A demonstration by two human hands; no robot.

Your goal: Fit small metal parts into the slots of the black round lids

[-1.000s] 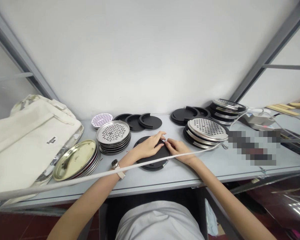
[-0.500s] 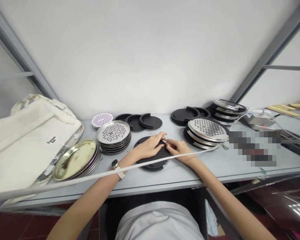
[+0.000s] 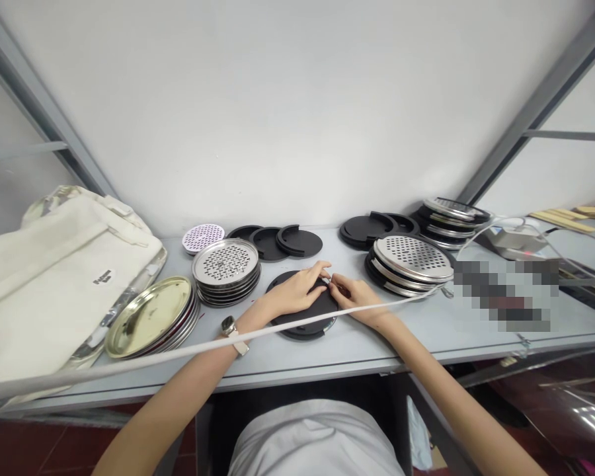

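Note:
A round black disc (image 3: 302,320) lies flat on the grey table (image 3: 426,327), close to its front edge. My left hand (image 3: 297,289) rests on top of the disc, fingers bent over its far right rim. My right hand (image 3: 359,295) meets it there, fingertips pinching something small and metallic at the rim; what it is cannot be told. A watch sits on my left wrist. A white cable (image 3: 178,352) stretches across both forearms.
A stack of perforated steel plates (image 3: 225,268) and a gold-toned plate stack (image 3: 151,317) sit left of the disc. Another perforated stack (image 3: 410,263) is to the right. Black discs (image 3: 287,241) line the wall. A cream cloth bag (image 3: 54,277) fills the left end.

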